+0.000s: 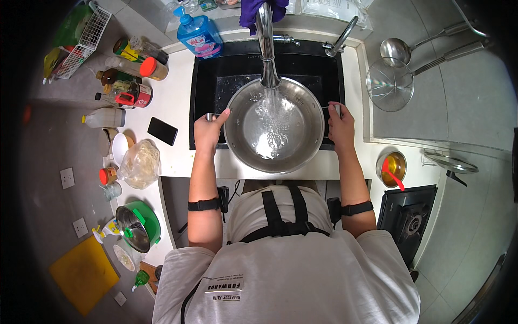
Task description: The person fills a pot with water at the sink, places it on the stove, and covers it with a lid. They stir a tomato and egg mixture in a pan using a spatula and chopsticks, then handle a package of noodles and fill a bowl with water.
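Observation:
A wide stainless steel pan [259,141] hangs between my hands over the front of the black sink [206,67]. My left hand [209,130] grips the handle on its left side, thumb laid toward the rim. On the opposite side, my right hand [341,125] is closed on the other metal handle. Water streams from the chrome faucet [267,48] into the pan and ripples over its bottom. A purple cloth [250,14] drapes behind the faucet's neck.
A blue pump bottle [200,38] stands at the sink's back left corner. The left counter holds a black phone [162,131], several bottles and a plastic bag [141,164]. At right are a metal bowl [400,158] with a red spoon, and a gas stove [408,222].

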{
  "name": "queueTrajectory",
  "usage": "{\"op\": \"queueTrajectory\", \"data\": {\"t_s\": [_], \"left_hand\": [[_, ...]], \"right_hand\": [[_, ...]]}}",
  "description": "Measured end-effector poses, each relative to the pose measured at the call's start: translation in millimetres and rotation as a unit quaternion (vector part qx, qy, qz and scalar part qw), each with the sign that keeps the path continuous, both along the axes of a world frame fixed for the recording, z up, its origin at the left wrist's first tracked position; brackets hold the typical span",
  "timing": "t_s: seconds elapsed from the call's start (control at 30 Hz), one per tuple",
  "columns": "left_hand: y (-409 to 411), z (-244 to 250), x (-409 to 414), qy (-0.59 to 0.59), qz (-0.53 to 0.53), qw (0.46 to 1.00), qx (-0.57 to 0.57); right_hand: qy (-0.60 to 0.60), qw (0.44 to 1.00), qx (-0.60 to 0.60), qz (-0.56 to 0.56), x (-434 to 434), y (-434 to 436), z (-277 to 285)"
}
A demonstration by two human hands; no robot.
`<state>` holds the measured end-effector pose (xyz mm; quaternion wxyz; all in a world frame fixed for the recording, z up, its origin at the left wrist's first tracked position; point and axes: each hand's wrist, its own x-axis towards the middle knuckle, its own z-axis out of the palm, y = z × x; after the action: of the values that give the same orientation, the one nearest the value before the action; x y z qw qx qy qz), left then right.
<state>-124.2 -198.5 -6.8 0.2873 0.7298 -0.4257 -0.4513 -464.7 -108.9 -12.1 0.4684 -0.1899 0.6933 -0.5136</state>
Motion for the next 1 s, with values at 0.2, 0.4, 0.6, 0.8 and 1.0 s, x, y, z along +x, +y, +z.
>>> {"op": "queueTrajectory", "data": {"t_s": [0.2,0.4,0.6,0.8,1.0], "left_hand": [[1,2,0,-0.014,-0.003,1.000,0.005],[-2,-4,0,-0.023,-0.006,1.000,-0.015],[-8,-5,1,-0.025,-0.013,1.000,-0.003],[-9,1,-3,-0.029,-0.008,0.999,0.011],[-8,-1,-4,-0.025,-0.001,1.000,0.005]], "right_hand": [[0.012,1.000,0.012,0.015,-4,6,-1],[0.008,1.000,0.010,-0.001,1,1,0],[0.006,1.000,0.013,0.014,-5,3,-3],[0.008,1.000,0.020,-0.001,0,-1,3],[0.008,1.000,0.018,-0.003,0,-2,1]]}}
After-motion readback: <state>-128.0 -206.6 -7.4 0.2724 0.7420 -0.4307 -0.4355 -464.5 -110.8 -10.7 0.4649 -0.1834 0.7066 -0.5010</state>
